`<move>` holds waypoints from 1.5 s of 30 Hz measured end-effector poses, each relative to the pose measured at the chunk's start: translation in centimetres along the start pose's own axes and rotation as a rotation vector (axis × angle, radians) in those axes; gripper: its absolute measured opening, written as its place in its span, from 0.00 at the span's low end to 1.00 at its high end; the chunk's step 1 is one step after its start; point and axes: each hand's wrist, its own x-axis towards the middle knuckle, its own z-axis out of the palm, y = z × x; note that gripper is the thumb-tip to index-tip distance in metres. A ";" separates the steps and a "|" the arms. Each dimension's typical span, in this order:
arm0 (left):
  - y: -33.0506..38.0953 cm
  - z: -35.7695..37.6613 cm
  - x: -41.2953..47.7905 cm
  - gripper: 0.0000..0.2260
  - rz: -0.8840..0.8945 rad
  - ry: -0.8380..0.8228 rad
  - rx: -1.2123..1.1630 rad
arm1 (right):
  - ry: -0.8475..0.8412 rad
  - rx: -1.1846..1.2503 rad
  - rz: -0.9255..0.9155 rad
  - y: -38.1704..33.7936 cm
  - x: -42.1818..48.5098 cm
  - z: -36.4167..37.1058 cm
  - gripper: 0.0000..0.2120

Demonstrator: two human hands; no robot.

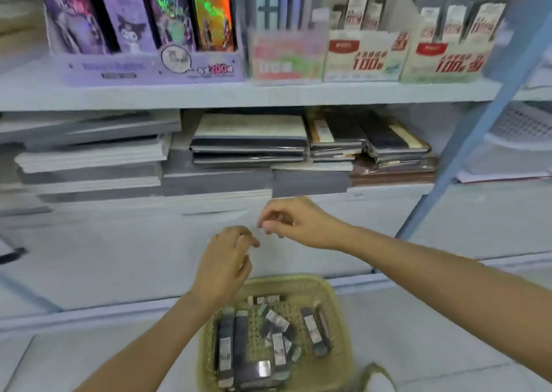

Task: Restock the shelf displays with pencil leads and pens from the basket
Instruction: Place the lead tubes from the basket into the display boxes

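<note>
A yellow woven basket (334,299) stands on the floor below me, with several dark packs of pens and small pencil-lead boxes (277,347) inside. My left hand (222,264) hovers above the basket's far rim, fingers loosely curled, holding nothing that I can see. My right hand (294,222) is just above and right of it, fingers curled with the fingertips drawn together; whether they pinch a small item is blurred. On the upper shelf stand display boxes (363,55) with pen packs upright in them.
A purple display box (149,66) of packaged sets fills the upper shelf's left. The lower shelf holds stacked notebooks (249,140) and grey paper pads (89,164). A blue shelf upright (466,134) slants down the right side. A white mesh basket (525,125) sits far right.
</note>
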 end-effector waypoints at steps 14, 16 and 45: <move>-7.8 11.5 -16.2 0.22 -0.165 -0.519 0.074 | -0.783 -0.102 0.399 14.8 -5.8 27.6 0.23; -7.9 11.7 -16.5 0.22 -0.148 -0.487 0.074 | -0.776 -0.108 0.390 15.2 -6.3 28.7 0.30; -2.4 14.0 -12.1 0.08 -1.214 -0.175 -1.306 | -0.379 0.645 0.475 13.6 -4.8 24.3 0.08</move>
